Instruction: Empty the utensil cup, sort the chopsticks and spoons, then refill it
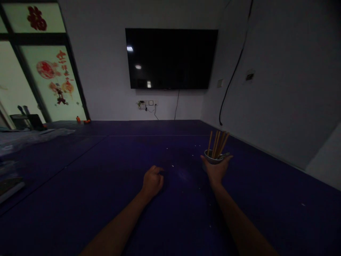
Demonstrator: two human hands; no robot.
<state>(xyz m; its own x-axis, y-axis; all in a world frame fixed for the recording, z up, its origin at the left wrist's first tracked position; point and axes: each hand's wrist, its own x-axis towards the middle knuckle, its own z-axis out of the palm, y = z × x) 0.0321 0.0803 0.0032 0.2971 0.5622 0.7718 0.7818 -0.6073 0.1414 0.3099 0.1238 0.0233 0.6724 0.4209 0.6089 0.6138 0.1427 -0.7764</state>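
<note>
My right hand (217,172) is wrapped round a small grey cup (213,160) on the right of the purple surface. Several chopsticks (218,144) stand in the cup and lean outward. A short shiny thing (224,155) also pokes out at its right rim; its kind cannot be made out. My left hand (153,182) is low over the surface, left of the cup and apart from it. Its fingers are loosely curled, with a gap between forefinger and thumb, and nothing shows in it.
The wide purple surface (106,160) carries scattered white specks. Clear plastic sheeting (34,138) and a dark box (29,122) lie at the far left, with a flat slab (10,188) nearer. Small orange things (78,119) are by the window. A black cable (234,71) hangs on the right wall.
</note>
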